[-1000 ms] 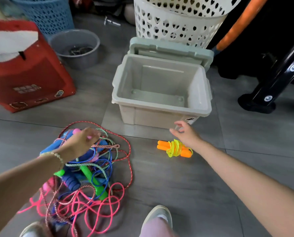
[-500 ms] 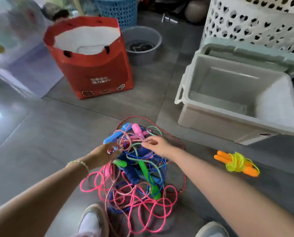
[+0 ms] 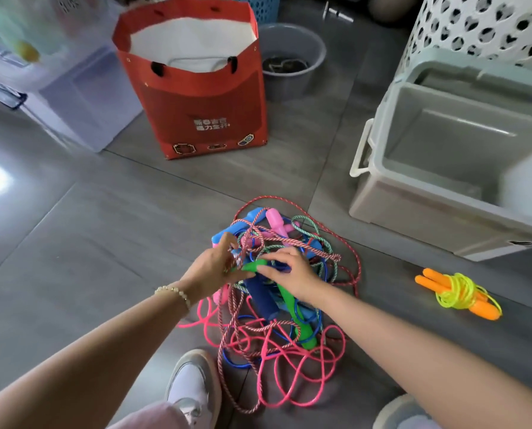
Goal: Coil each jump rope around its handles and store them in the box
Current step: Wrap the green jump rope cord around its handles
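Note:
A tangle of jump ropes point(image 3: 277, 342) lies on the floor in front of me, with pink, blue and red-white braided cords and blue, pink and green handles. My left hand point(image 3: 210, 269) pinches the end of a green handle point(image 3: 251, 266) at the top of the pile, with braided cord across its fingers. My right hand point(image 3: 291, 270) reaches in from the right. Its fingertips touch the same handle, but its grip is hidden. A coiled yellow-green rope with orange handles point(image 3: 458, 294) lies apart on the right. The open grey box point(image 3: 382, 168) stands at the upper right and looks empty.
A red paper bag point(image 3: 196, 97) stands behind the pile, with a grey bowl point(image 3: 292, 54) beyond it. A white perforated basket point(image 3: 475, 29) stands behind the box, whose lid leans against it. My shoes point(image 3: 193, 385) are just below the ropes.
My right hand left the spot near the orange-handled rope and the box and came to the pile. Both hands now meet at the green handle. My view has shifted left.

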